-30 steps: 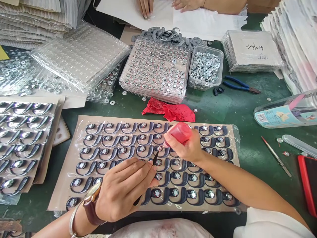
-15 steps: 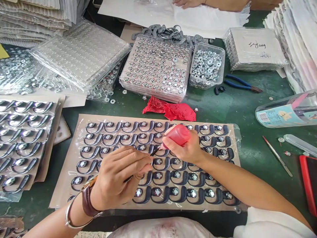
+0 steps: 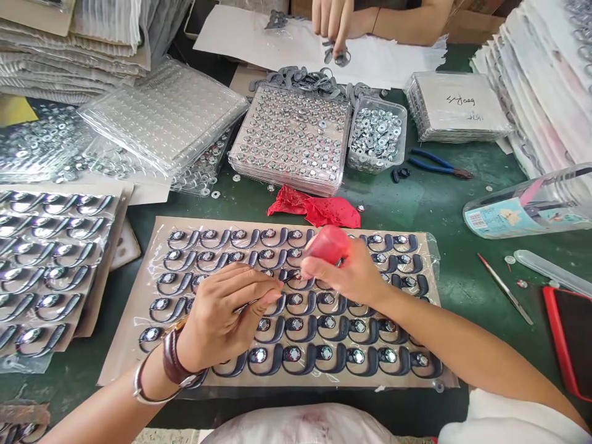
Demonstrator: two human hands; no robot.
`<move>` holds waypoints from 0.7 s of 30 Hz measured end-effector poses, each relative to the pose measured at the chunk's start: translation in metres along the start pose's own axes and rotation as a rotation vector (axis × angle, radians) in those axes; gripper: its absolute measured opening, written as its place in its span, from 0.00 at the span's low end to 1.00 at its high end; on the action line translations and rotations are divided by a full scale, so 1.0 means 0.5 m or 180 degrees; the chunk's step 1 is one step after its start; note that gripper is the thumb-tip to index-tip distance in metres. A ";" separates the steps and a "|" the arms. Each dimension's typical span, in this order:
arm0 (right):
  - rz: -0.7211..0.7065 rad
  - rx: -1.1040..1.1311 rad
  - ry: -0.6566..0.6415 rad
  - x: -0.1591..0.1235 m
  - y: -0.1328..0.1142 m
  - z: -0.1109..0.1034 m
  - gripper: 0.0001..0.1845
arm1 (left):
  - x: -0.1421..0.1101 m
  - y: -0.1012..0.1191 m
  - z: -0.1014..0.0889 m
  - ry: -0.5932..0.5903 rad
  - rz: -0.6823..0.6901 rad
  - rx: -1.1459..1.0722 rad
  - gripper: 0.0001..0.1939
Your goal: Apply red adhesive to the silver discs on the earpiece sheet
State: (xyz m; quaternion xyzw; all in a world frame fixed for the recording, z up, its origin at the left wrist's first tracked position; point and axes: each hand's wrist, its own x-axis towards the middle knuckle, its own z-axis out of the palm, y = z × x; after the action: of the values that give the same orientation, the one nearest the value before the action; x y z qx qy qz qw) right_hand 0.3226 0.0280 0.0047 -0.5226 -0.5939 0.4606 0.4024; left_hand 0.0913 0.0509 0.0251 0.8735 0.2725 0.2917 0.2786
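on the green table (image 3: 416,206), the sheet of black bands (image 3: 132,308) lies near; left hand (image 3: 229,311) pinches a thin dark tool (image 3: 291,277), right hand (image 3: 356,274) grips the red bottle (image 3: 329,245) above it. far, a co-worker's hand (image 3: 332,23) has now come with grey pieces (image 3: 341,57).

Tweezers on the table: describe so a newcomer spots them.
On the green table, go right from the brown sheet to the clear jar and red-edged phone. The tweezers lie slanted below the jar, left of the phone: slim metal with one red end, unlike the wider clear strip nearby.
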 end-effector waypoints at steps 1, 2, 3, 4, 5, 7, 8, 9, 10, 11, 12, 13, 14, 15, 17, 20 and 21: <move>0.0123 0.0256 -0.0084 0.001 -0.006 -0.011 0.14 | -0.001 0.001 0.001 0.0007 0.0020 0.0024 0.08; 0.0200 0.0459 -0.0120 0.004 -0.010 -0.022 0.14 | -0.003 0.003 0.001 0.0007 0.0053 0.0049 0.08; 0.0232 0.0574 -0.0115 0.007 -0.011 -0.032 0.14 | -0.004 0.006 0.002 0.0008 0.0109 0.0077 0.08; 0.0215 0.0597 -0.0062 0.012 -0.010 -0.039 0.14 | -0.005 0.008 0.003 0.0014 0.0194 0.0108 0.08; 0.0171 0.0544 0.0014 0.018 -0.006 -0.044 0.14 | -0.005 0.010 0.004 0.0021 0.0292 0.0150 0.08; -0.0021 0.0315 0.0196 0.032 0.004 -0.043 0.13 | -0.004 0.011 0.006 0.0032 0.0518 0.0321 0.08; -0.0147 0.0188 0.0276 0.040 0.010 -0.039 0.13 | -0.002 0.009 0.006 0.0029 0.0636 0.0457 0.08; -0.0277 0.0084 0.0363 0.047 0.016 -0.033 0.13 | 0.000 0.005 0.007 0.0013 0.0744 0.0609 0.08; -0.0388 0.0008 0.0434 0.053 0.022 -0.025 0.13 | 0.003 0.001 0.008 -0.0007 0.0841 0.0757 0.09; -0.0461 -0.0023 0.0495 0.059 0.028 -0.018 0.13 | 0.005 -0.004 0.010 -0.0031 0.0926 0.0879 0.09; -0.0493 -0.0006 0.0542 0.063 0.035 -0.010 0.13 | 0.007 -0.009 0.011 -0.0061 0.0988 0.0960 0.09; -0.0486 0.0046 0.0555 0.067 0.041 -0.003 0.13 | 0.009 -0.012 0.013 -0.0093 0.1019 0.1006 0.10; -0.0463 0.0124 0.0546 0.069 0.048 0.003 0.13 | 0.009 -0.015 0.015 -0.0111 0.1038 0.1034 0.10; -0.0435 0.0207 0.0523 0.070 0.054 0.009 0.12 | 0.009 -0.015 0.017 -0.0128 0.1056 0.1069 0.10; -0.0409 0.0343 0.0477 0.070 0.065 0.016 0.11 | 0.006 -0.012 0.023 -0.0155 0.1155 0.1221 0.10; -0.0387 0.0405 0.0431 0.067 0.074 0.021 0.10 | -0.002 -0.001 0.035 -0.0182 0.1462 0.1566 0.10; -0.0374 0.0394 0.0412 0.066 0.075 0.022 0.10 | -0.005 0.002 0.039 -0.0185 0.1572 0.1665 0.11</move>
State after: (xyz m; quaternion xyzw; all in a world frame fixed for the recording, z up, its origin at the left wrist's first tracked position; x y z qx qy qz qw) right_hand 0.3171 0.0605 -0.0345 -0.4897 -0.5667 0.4373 0.4978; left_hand 0.1028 0.0423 0.0117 0.9627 0.1106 0.2456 -0.0257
